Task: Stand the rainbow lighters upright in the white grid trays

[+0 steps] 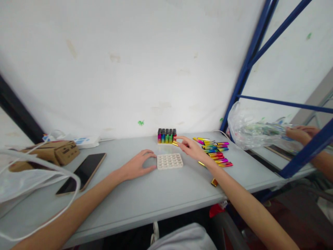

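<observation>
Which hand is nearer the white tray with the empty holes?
Left. The left hand touches the left edge of the white tray; the right hand is past its far right corner, fingertips at a lighter beside the filled rack.

My left forearm (85,201) comes in bare from the lower left of the frame and runs up toward the centre, wrist straight. My left hand (137,166) lies palm down just left of centre, fingers loosely spread and a little curled, nothing closed in them. My right forearm (241,201) rises from the lower right edge on a slant toward the middle. My right hand (191,147) sits just right of centre, palm down, reaching leftward — thumb and fingertips (182,139) pinched close together.
</observation>
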